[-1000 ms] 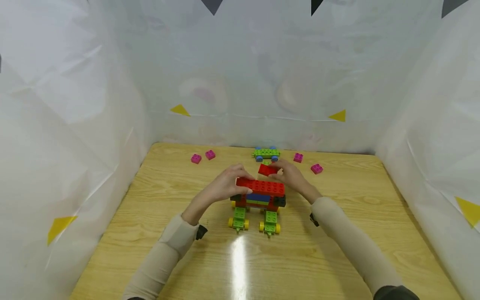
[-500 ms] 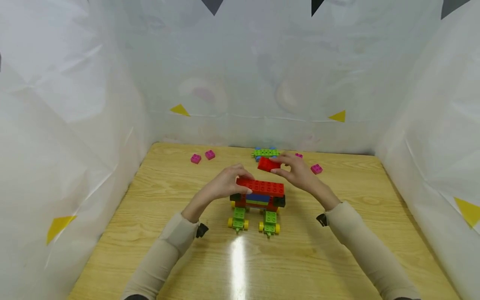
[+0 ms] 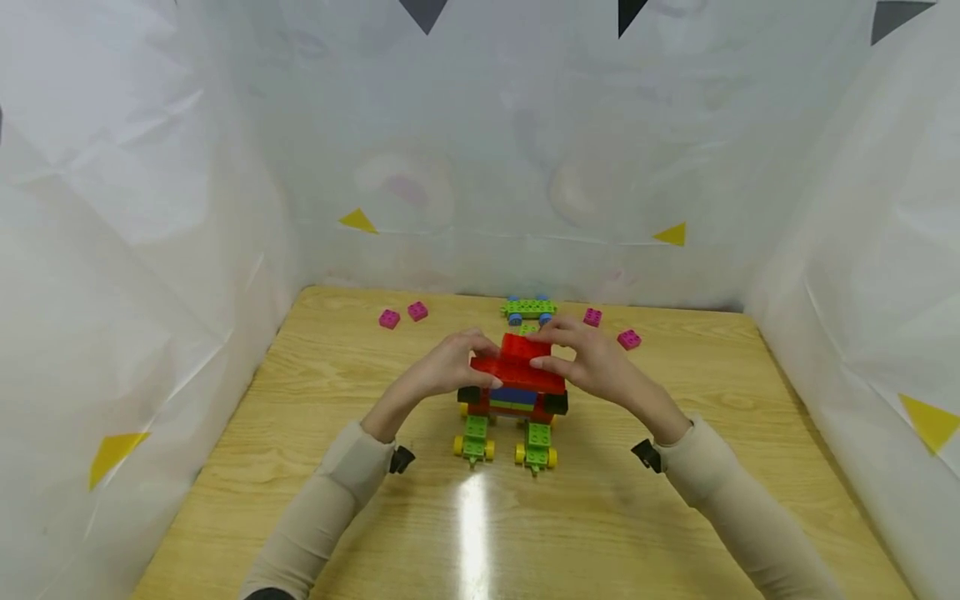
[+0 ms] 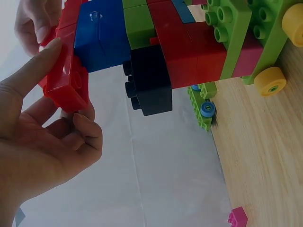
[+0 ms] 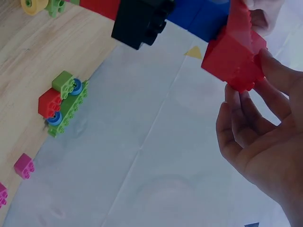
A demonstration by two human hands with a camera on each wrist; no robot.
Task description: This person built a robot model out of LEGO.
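Note:
A toy brick build stands in mid-table on green wheeled bases with yellow wheels. It has black bricks at its sides, blue bricks higher up and a long red studded layer across the top. My left hand grips the left end of that layer between thumb and fingers. Thumb and fingers of my right hand pinch a red brick right at the top of the layer, toward its middle. In the right wrist view, the left fingers show beyond the red bricks.
Behind the build, a green wheeled base with blue wheels lies near the table's back edge, a green brick and a red brick beside it. Pink bricks lie to both sides. White sheeting encloses the table.
My right hand has raised the red brick from behind the build, then brought it forward and down to the red top layer. The left hand keeps its grip in place.

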